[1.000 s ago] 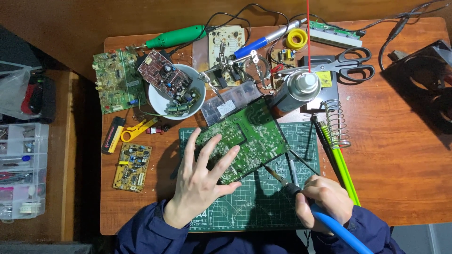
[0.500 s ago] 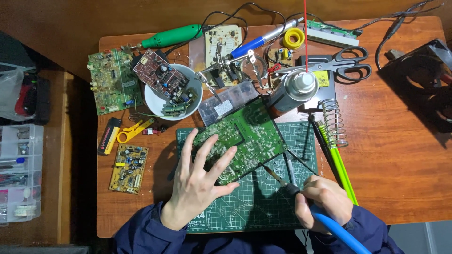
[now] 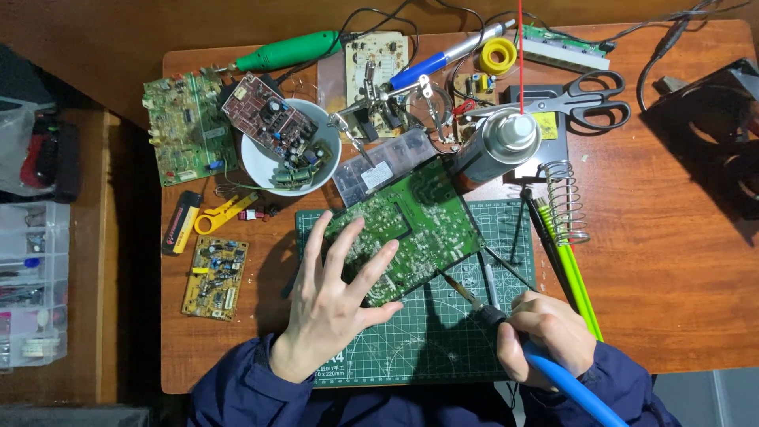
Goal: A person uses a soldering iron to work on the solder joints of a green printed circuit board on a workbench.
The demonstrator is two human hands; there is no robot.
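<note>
While your left hand [image 3: 332, 304] lies flat with fingers spread wide, low in the centre of the frame, its fingertips press on the large green printed circuit board [image 3: 407, 229], which sits tilted on the dark green gridded cutting mat [image 3: 427, 348]. Your right hand [image 3: 545, 336], at lower right, is closed around the blue-handled soldering iron [image 3: 506, 328]; the iron's tip lies at the board's lower right edge, though contact cannot be confirmed. Just above the board stand a silver spray can [image 3: 494, 146] and a clear plastic component box [image 3: 383, 166]. A white round bowl [image 3: 257, 162] at upper left holds a brown circuit board [image 3: 269, 115]. Black-handled scissors [image 3: 585, 103] lie at upper right, a coiled metal iron stand [image 3: 565, 202] to the right of the mat, and a small yellow circuit board [image 3: 213, 277] at left on the brown wooden tabletop [image 3: 672, 277].
</note>
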